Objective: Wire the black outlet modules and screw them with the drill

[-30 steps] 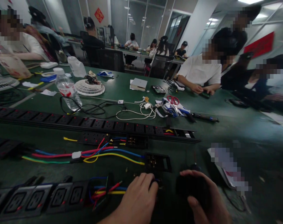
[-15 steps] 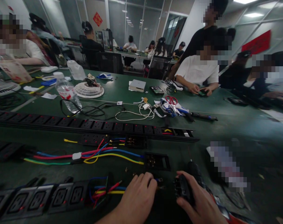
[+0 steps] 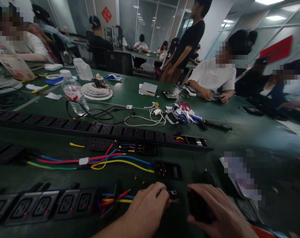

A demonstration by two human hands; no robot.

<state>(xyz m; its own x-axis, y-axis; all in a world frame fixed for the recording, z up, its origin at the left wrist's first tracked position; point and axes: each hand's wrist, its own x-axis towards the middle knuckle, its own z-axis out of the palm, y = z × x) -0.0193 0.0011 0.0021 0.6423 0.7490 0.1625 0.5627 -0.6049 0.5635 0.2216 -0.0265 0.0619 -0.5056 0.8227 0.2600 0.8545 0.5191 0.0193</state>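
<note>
My left hand point(image 3: 146, 206) is closed around the wires that come out of a black socket strip point(image 3: 49, 206). Past its fingertips stick a blue wire end point(image 3: 174, 192) and a yellow wire end point(image 3: 174, 200), both tipped with metal lugs. Just to the right, my right hand point(image 3: 220, 206) grips a black terminal block point(image 3: 198, 203), apart from the lugs. Its terminals are turned out of sight. Behind the left hand lie small brass screws point(image 3: 143, 182). A black-handled tool with a thin shaft point(image 3: 208, 178) lies beyond my right hand, partly covered.
Farther back lie a wired terminal housing point(image 3: 169, 170) and a long black socket strip point(image 3: 115, 130). A water bottle point(image 3: 75, 96), a white cable point(image 3: 145, 125) and scissors point(image 3: 184, 106) are beyond. A pixelated flat object point(image 3: 241, 178) lies right. People sit around the table.
The right hand has turned the terminal block, so its terminals no longer face the wires. More of the lugs shows past my left fingers. A standing person behind has moved left.
</note>
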